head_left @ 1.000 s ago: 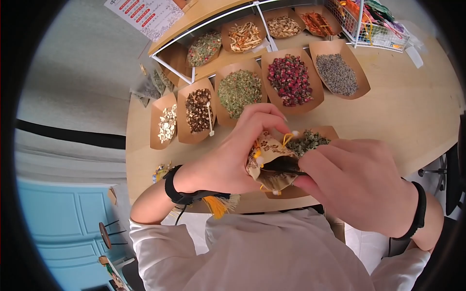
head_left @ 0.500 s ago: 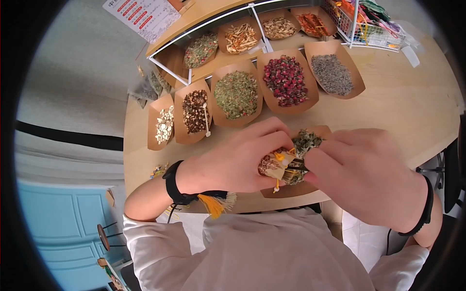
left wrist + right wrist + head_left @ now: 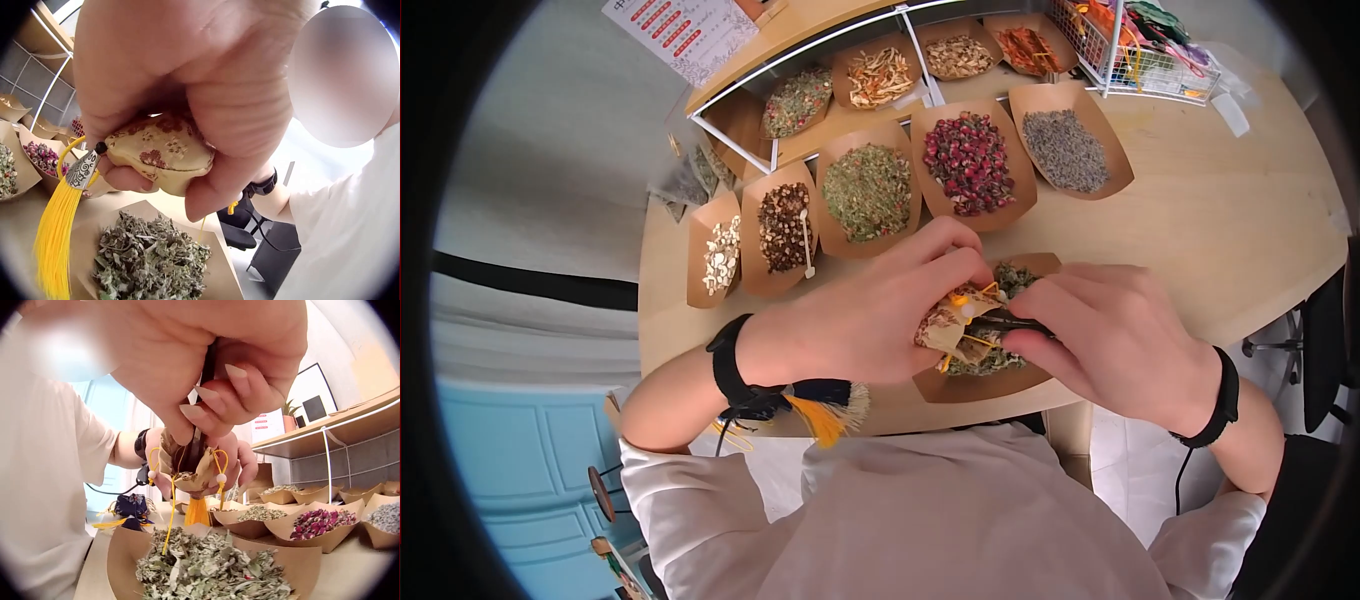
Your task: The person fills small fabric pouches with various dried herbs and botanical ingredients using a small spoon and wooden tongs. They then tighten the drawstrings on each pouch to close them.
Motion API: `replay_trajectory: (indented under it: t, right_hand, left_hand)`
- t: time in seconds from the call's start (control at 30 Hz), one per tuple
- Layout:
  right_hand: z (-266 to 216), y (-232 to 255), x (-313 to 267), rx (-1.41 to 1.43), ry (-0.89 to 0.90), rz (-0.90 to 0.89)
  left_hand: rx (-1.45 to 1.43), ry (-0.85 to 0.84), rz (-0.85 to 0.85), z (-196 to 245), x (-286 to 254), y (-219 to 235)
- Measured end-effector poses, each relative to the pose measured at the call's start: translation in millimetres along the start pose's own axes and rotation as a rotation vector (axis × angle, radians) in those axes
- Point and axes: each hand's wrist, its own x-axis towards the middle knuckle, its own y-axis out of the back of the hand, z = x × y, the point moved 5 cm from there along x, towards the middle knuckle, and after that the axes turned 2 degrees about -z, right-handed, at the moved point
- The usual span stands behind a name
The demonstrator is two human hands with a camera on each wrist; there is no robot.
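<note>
My left hand (image 3: 870, 305) grips a small cream brocade sachet (image 3: 165, 153) with a brown flower pattern, fingers and thumb curled around its body. Its gathered mouth faces right, trimmed with yellow cords and pale beads. A yellow tassel (image 3: 55, 240) with a silver cap hangs from it. My right hand (image 3: 1105, 335) pinches dark tweezers (image 3: 196, 447), whose tips are hidden inside the sachet's mouth. Below both hands stands a brown paper tray (image 3: 1005, 384) of dried grey-green leaves (image 3: 209, 569).
Behind the hands stand paper trays of rosebuds (image 3: 970, 165), lavender-like buds (image 3: 1065, 150), green herb (image 3: 867, 195), brown pieces with a small scoop (image 3: 807, 245), and white slices (image 3: 720, 255). A shelf (image 3: 800, 50) holds more trays. A wire basket (image 3: 1165, 70) stands back right; a dark blue tasselled sachet (image 3: 132, 509) lies left.
The sachet's wide mouth, earlier facing me, has turned right and narrowed around the tweezers. Both hands shifted slightly; the right hand's fingers now show more clearly. The whole head view drifted a little.
</note>
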Motion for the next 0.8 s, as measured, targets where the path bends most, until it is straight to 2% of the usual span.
replay_trajectory:
  t: [0.13, 0.37, 0.53, 0.63, 0.8]
  right_hand:
    - [-2.2, 11.9, -11.8, -0.074, -0.009, 0.003]
    - [4.6, 20.9, -36.6, -0.086, -0.117, -0.024]
    - [12.3, 22.9, -43.2, 0.061, -0.224, 0.038]
    - [12.4, 11.2, -38.5, 0.123, -0.192, 0.110]
    - [9.3, 12.1, -32.1, 0.086, -0.153, 0.102]
  left_hand:
    - [0.059, 0.064, -0.074, 3.0, 4.3, 4.0]
    - [0.190, 0.021, -0.082, -2.0, 9.9, 0.7]
    - [0.293, -0.006, -0.084, 4.8, 12.1, 5.2]
    - [0.300, 0.025, -0.160, 9.7, 16.9, 4.1]
    - [0.321, 0.057, -0.204, 18.4, 17.4, 9.2]
